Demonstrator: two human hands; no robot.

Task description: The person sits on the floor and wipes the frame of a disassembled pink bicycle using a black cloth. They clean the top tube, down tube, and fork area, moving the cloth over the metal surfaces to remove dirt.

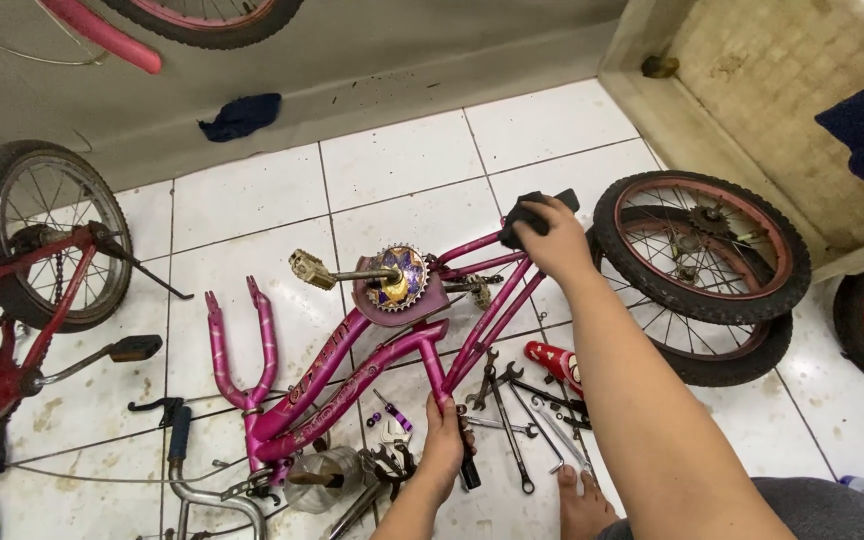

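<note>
A red bicycle stands at nine o'clock of the scene, well apart from my work. The pink bicycle frame lies on its side on the white tiled floor, in the middle of my view, its fork pointing toward ten o'clock and its gold pedal and chainring up top. My left hand is at six o'clock, its fingers wrapped around the frame's seat tube near the low end. Just beside it, toward five o'clock, a scatter of wrenches lies on the tiles. My right hand reaches out to one o'clock, fingers closed on a dark rag pressed against the rear stays. Two small wheels lie stacked at three o'clock, near that hand but apart from it.

I judge the frame stiff and fairly heavy steel, painted smooth, likely greasy near the chainring. The bare tubes look like the sound places to hold; the sprocket teeth are best avoided.
</note>
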